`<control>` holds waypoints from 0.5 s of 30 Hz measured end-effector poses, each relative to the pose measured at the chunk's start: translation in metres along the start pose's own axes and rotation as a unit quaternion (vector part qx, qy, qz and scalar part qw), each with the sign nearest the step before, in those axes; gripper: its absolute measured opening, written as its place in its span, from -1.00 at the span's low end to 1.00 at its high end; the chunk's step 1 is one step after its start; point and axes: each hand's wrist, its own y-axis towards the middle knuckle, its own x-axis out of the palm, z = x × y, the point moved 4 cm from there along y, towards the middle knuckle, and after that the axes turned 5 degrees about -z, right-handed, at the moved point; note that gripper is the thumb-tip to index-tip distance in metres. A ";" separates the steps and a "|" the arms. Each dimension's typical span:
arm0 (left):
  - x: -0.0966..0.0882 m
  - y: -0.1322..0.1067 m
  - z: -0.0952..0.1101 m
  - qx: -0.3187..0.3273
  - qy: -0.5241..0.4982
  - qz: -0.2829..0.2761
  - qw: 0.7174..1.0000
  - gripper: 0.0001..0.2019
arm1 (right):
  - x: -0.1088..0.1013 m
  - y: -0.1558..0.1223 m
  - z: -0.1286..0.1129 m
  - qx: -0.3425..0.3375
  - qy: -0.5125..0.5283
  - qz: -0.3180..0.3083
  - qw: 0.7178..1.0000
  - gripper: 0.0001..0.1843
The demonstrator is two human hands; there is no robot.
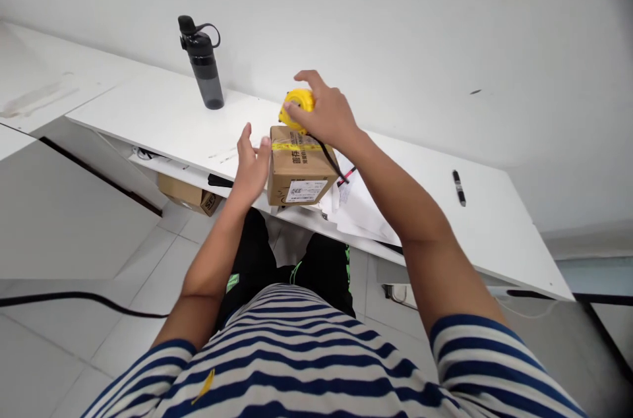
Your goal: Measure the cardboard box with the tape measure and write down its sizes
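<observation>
On the white desk in front of me is a small brown cardboard box (283,174) with black print and a white label. A yellow strip runs across its top; I cannot tell whether it is packing tape or a measuring blade. My right hand (326,111) grips a yellow tape measure (302,100) above the box's far edge, its index finger raised. The tape measure's black wrist strap (332,161) hangs over the box's right side. Beside the box's left edge is my left hand (253,164), fingers apart, its thumb at the upper corner by the strip's end.
A dark water bottle (205,72) stands at the back left, near the wall. White papers (368,210) and a red-and-black pen (346,176) lie right of the box. Farther right is a black marker (459,188). Another cardboard box (182,194) sits below the desk.
</observation>
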 end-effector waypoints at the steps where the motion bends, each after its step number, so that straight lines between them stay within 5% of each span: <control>1: -0.001 0.016 -0.001 0.006 -0.013 -0.012 1.000 -0.32 | -0.004 0.001 0.007 0.023 0.000 0.017 1.000 -0.39; 6: 0.026 0.080 -0.010 0.004 -0.126 -0.092 0.988 -0.53 | 0.001 0.012 0.032 0.079 -0.014 0.043 0.996 -0.47; 10: 0.047 0.079 -0.017 -0.024 -0.155 -0.097 0.983 -0.47 | 0.016 0.013 0.030 0.082 -0.023 0.015 0.996 -0.52; 15: 0.043 0.070 -0.013 0.041 -0.097 -0.055 0.993 -0.37 | 0.018 0.006 0.019 0.058 -0.031 0.008 0.998 -0.52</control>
